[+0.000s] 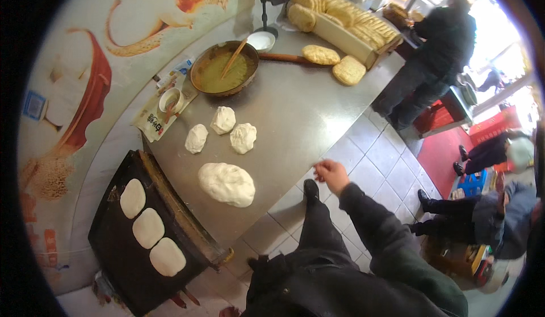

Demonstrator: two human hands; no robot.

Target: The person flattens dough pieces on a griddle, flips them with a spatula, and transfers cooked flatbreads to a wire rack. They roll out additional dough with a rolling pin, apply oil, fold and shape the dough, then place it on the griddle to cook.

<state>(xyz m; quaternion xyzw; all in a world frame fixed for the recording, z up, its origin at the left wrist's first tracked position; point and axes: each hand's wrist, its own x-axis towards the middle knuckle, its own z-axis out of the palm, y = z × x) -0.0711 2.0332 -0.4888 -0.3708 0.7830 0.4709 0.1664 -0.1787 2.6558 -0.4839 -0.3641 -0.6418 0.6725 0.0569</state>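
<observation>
My right hand [332, 174] is raised beyond the front edge of the metal table [294, 134], above the tiled floor, fingers loosely bent and nothing seen in them. Only a small part of my left hand [230, 312] shows at the bottom rim; its fingers are hidden. A large dough lump [228, 185] lies on the table, left of my right hand. Behind it sit three small dough pieces [223, 120]. On the black griddle [123, 257] lie three flat dough rounds [148, 228].
A pan [225, 68] of yellowish liquid holds chopsticks, beside a white bowl [261, 41]. Left of it is a small bowl [171, 100]. Baked flatbreads [349, 70] lie by the pan handle; more fill a box [345, 40]. People [447, 49] stand at the right.
</observation>
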